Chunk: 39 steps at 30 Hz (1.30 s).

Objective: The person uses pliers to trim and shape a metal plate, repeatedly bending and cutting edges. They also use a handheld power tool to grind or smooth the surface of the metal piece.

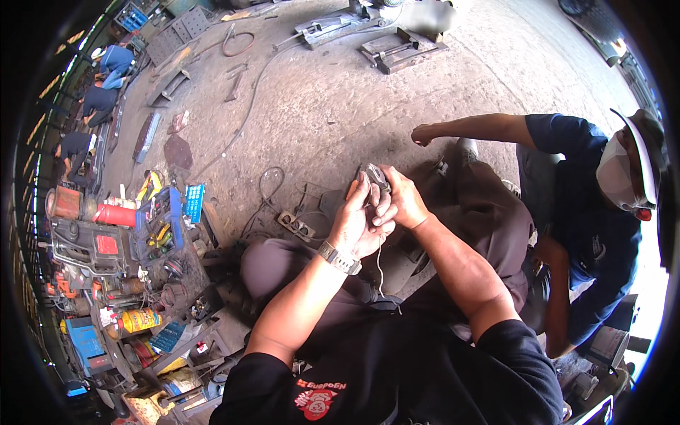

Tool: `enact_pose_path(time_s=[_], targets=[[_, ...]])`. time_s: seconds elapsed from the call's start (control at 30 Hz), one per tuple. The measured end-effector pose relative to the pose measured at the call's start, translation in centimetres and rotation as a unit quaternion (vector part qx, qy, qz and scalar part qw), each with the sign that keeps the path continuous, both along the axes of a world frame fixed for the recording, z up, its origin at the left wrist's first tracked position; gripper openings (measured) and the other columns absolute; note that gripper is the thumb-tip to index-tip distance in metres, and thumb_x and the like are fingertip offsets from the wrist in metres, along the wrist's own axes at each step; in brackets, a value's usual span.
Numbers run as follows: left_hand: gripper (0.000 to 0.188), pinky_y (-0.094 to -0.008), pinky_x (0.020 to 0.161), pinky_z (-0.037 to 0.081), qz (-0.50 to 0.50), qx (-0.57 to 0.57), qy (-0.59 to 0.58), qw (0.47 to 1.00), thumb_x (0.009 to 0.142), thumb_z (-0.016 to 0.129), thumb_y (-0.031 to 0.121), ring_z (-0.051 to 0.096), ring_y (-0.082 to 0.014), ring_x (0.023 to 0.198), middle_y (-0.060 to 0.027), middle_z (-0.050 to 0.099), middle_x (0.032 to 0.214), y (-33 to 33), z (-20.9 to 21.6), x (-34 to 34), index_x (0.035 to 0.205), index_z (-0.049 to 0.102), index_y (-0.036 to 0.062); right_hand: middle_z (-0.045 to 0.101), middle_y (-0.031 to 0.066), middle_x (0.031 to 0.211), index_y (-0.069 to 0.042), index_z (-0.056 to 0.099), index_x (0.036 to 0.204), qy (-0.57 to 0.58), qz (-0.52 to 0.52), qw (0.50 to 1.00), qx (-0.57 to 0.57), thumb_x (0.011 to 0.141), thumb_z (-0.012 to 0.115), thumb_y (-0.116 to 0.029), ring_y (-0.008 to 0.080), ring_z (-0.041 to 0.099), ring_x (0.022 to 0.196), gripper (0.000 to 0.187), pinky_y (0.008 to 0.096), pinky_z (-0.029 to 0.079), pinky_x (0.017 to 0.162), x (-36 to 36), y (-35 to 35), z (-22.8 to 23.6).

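Note:
Above my lap, both hands come together around a small grey metal part [377,177] whose kind I cannot make out. My left hand [356,223], with a metal watch [340,258] on its wrist, has its fingers curled against the part from the left. On the other side my right hand [402,198] grips it, thumb near its top. Fingers cover much of the part. A thin pale cord [380,273] hangs below the hands toward my shirt. Just beyond my left knee, a socket strip [295,225] lies on the floor.
To the right crouches a co-worker [591,227] in dark blue, one arm reaching out beyond my knees. Crowded at left are a blue toolbox [159,223], a black case [92,244] and a yellow bottle [138,320]. Steel frames [404,49] and cables lie ahead; several people work far left.

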State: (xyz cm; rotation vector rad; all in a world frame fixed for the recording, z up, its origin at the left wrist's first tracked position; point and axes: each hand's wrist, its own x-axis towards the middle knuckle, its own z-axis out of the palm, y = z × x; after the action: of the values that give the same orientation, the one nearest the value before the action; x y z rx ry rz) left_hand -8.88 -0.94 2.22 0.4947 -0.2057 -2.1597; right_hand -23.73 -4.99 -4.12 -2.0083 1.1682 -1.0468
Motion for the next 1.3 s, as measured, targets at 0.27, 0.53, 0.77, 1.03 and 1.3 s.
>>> enact_pose_path(time_s=[0.27, 0.53, 0.77, 1.03, 1.3], targets=[[0.048, -0.0236, 0.052, 0.030, 0.004, -0.010, -0.045, 0.999, 0.105, 0.044, 0.054, 0.036, -0.0085, 0.057, 0.0042, 0.039, 0.066, -0.1, -0.2, 0.6, 0.075, 0.045, 0.0164, 0.067, 0.0214, 0.115, 0.000, 0.056, 0.126, -0.017, -0.029, 0.999, 0.003, 0.083, 0.070, -0.016, 0.0394, 0.067, 0.107, 0.048, 0.0434, 0.055, 0.091, 0.6, 0.1, -1.5], [0.044, -0.0262, 0.056, 0.042, 0.036, 0.021, -0.041, 0.998, 0.104, 0.048, 0.053, 0.052, -0.0139, 0.063, -0.0011, 0.056, 0.074, -1.0, -1.1, 0.8, 0.084, 0.058, 0.0145, 0.066, 0.0227, 0.111, -0.001, 0.052, 0.127, 0.036, -0.074, 0.995, 0.062, 0.079, 0.072, -0.014, 0.0426, 0.066, 0.103, 0.054, 0.0464, 0.055, 0.087, 1.2, -0.1, -1.2], [0.037, -0.0581, 0.103, 0.049, 0.313, 0.029, -0.193, 0.930, 0.104, 0.049, 0.039, 0.059, -0.0387, 0.120, -0.0215, 0.059, 0.128, -3.4, 1.3, 11.0, 0.121, 0.053, 0.0059, 0.065, 0.0296, 0.085, -0.001, 0.050, 0.126, 0.026, -0.144, 0.986, 0.077, 0.081, 0.063, -0.003, 0.0467, 0.068, 0.083, 0.047, 0.0534, 0.051, 0.071, 1.8, 0.1, -1.0], [0.056, -0.0504, 0.110, 0.047, 0.597, -0.046, -0.329, 0.730, 0.100, 0.051, 0.039, 0.056, -0.0404, 0.129, -0.0288, 0.055, 0.140, -5.1, 10.2, 49.7, 0.142, 0.047, 0.0013, 0.067, 0.0281, 0.103, 0.001, 0.050, 0.103, 0.084, -0.120, 0.977, 0.155, 0.091, 0.065, -0.023, 0.0468, 0.065, 0.100, 0.031, 0.0525, 0.051, 0.088, 0.9, 0.8, -0.2], [0.068, -0.0471, 0.105, 0.050, 0.639, 0.048, -0.399, 0.657, 0.101, 0.056, 0.036, 0.055, -0.0352, 0.130, -0.0169, 0.051, 0.146, -1.7, 8.8, 51.4, 0.153, 0.030, 0.0005, 0.065, 0.0307, 0.108, 0.001, 0.049, 0.112, 0.097, -0.067, 0.979, 0.164, 0.089, 0.047, -0.006, 0.0466, 0.065, 0.104, 0.024, 0.0528, 0.050, 0.092, 0.2, 0.4, -1.7]])
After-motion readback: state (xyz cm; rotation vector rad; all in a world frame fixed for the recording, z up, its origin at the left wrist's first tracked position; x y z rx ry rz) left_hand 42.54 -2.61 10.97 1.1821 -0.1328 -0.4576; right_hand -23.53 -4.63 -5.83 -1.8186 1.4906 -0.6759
